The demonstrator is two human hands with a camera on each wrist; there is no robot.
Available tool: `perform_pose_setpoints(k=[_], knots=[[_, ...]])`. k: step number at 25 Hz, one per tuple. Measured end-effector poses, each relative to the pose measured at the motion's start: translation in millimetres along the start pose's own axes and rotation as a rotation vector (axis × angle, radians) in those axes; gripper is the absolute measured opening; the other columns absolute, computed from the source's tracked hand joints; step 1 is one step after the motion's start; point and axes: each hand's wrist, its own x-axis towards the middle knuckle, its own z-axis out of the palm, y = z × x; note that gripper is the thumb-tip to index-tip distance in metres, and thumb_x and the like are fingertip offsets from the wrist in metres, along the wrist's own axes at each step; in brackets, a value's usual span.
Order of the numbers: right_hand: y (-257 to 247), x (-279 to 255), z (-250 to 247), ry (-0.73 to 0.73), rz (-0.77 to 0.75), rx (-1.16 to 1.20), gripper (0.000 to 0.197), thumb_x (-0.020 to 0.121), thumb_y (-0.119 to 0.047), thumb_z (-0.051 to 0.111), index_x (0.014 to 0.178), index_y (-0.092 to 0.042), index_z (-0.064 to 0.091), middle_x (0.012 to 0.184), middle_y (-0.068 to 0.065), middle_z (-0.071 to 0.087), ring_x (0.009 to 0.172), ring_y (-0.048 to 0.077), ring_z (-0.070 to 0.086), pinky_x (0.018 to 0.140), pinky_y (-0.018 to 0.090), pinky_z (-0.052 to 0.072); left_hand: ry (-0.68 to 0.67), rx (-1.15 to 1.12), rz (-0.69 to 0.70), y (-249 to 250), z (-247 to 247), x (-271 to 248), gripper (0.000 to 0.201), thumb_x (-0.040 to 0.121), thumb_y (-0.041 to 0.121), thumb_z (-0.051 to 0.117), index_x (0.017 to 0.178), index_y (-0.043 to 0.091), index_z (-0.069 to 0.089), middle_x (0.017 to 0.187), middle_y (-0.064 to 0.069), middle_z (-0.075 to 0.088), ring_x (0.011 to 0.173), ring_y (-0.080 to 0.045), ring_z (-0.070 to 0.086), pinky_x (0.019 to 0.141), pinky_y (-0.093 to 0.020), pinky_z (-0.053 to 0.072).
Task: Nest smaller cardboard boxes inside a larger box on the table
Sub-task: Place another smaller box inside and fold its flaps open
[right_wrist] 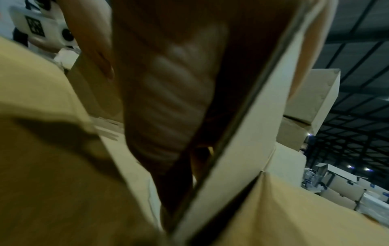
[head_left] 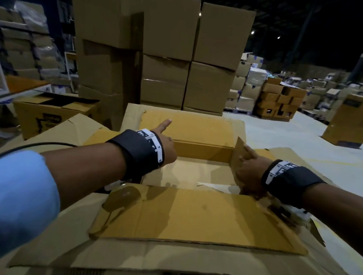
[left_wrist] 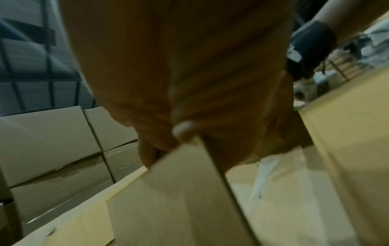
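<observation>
A smaller open cardboard box sits inside the larger box, whose flaps spread outward around it. My left hand is at the small box's left side with the thumb raised. In the left wrist view this hand pinches the top edge of the left flap. My right hand grips the upright right flap. The right wrist view shows its fingers lying on the flap's inner face. A white paper slip lies on the small box's floor.
Tall stacks of cardboard boxes stand right behind the work spot. An open printed box sits at the left, and a black cable runs over the left flap. A single box and a pallet of small boxes stand on the floor at the right.
</observation>
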Motion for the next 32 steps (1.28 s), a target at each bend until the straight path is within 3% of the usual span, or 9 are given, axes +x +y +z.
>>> perform_pose_setpoints(k=[3, 6, 8, 11, 14, 18, 20, 24, 32], knots=[[3.3, 3.4, 21.4, 0.084, -0.029, -0.001, 0.053, 0.095, -0.058, 0.042, 0.124, -0.020, 0.065, 0.136, 0.005, 0.059, 0.136, 0.033, 0.038, 0.119, 0.056, 0.009, -0.075, -0.022, -0.010, 14.6, -0.1, -9.5, 0.039, 0.098, 0.024, 0.055, 0.136, 0.015, 0.054, 0.153, -0.015, 0.040, 0.150, -0.033, 0.019, 0.116, -0.065, -0.008], [5.4, 14.8, 40.8, 0.149, -0.029, 0.000, 0.059, 0.097, -0.061, 0.032, 0.129, -0.022, 0.062, 0.140, 0.002, 0.057, 0.139, 0.033, 0.034, 0.117, 0.053, 0.013, -0.085, -0.100, -0.032, 24.9, 12.1, -15.0, 0.042, 0.103, 0.021, 0.046, 0.144, 0.011, 0.045, 0.159, -0.014, 0.029, 0.151, -0.035, 0.012, 0.121, -0.055, 0.004], [5.2, 15.9, 42.2, 0.158, -0.045, 0.003, 0.060, 0.097, -0.062, 0.026, 0.133, -0.026, 0.057, 0.144, 0.001, 0.053, 0.142, 0.033, 0.031, 0.117, 0.055, 0.012, -0.083, -0.273, -0.087, 25.2, 27.9, -15.0, 0.054, 0.105, 0.037, 0.041, 0.153, 0.015, 0.030, 0.165, -0.009, 0.016, 0.152, -0.034, 0.002, 0.121, -0.051, 0.005], [5.1, 12.0, 36.6, 0.143, -0.057, 0.064, 0.059, 0.097, -0.061, 0.022, 0.143, -0.033, 0.046, 0.150, -0.002, 0.047, 0.145, 0.032, 0.029, 0.118, 0.055, 0.010, -0.133, -0.450, -0.196, 26.4, 41.5, -14.1, 0.080, 0.094, 0.072, 0.028, 0.158, 0.026, 0.012, 0.167, -0.001, -0.002, 0.152, -0.031, -0.009, 0.120, -0.055, 0.001], [7.8, 7.3, 24.9, 0.070, -0.064, 0.142, 0.058, 0.099, -0.058, 0.027, 0.151, -0.033, 0.034, 0.157, -0.001, 0.037, 0.150, 0.031, 0.020, 0.120, 0.056, 0.004, -0.204, -0.532, -0.248, 26.0, 47.0, -13.8, 0.088, 0.086, 0.083, 0.019, 0.157, 0.035, 0.003, 0.166, 0.005, -0.009, 0.151, -0.031, -0.015, 0.118, -0.063, 0.000], [9.7, 4.7, 6.6, -0.050, -0.064, 0.254, 0.057, 0.101, -0.050, 0.034, 0.154, -0.030, 0.027, 0.160, 0.001, 0.032, 0.151, 0.027, 0.017, 0.121, 0.055, -0.004, -0.277, -0.566, -0.225, 26.5, 44.8, -11.4, 0.087, 0.085, 0.085, 0.018, 0.157, 0.039, 0.004, 0.166, 0.006, -0.010, 0.150, -0.033, -0.018, 0.114, -0.066, 0.001], [10.6, 5.0, -3.1, -0.068, -0.067, 0.320, 0.057, 0.101, -0.048, 0.037, 0.153, -0.027, 0.029, 0.159, 0.001, 0.033, 0.149, 0.026, 0.023, 0.121, 0.054, 0.001, -0.300, -0.565, -0.201, 24.8, 37.0, -10.0, 0.085, 0.086, 0.083, 0.017, 0.157, 0.038, 0.006, 0.166, 0.003, -0.009, 0.150, -0.035, -0.016, 0.115, -0.065, -0.001], [6.0, 10.0, -23.0, -0.065, -0.115, 0.473, 0.060, 0.101, -0.044, 0.047, 0.154, -0.021, 0.031, 0.159, 0.006, 0.033, 0.143, 0.028, 0.033, 0.115, 0.040, 0.028, -0.322, -0.638, -0.145, 16.7, 14.9, -7.4, 0.085, 0.087, 0.081, 0.014, 0.158, 0.036, 0.007, 0.166, -0.002, -0.006, 0.151, -0.038, -0.007, 0.117, -0.059, -0.001], [-9.2, 36.3, -24.1, -0.135, -0.117, 0.436, 0.080, 0.095, -0.058, 0.048, 0.158, -0.028, 0.009, 0.163, 0.004, 0.023, 0.148, 0.033, 0.023, 0.117, 0.047, 0.026, -0.364, -0.676, -0.136, 26.9, 1.8, 4.1, 0.090, 0.087, 0.083, 0.019, 0.159, 0.030, 0.003, 0.166, -0.005, -0.012, 0.151, -0.038, -0.008, 0.117, -0.058, 0.001]])
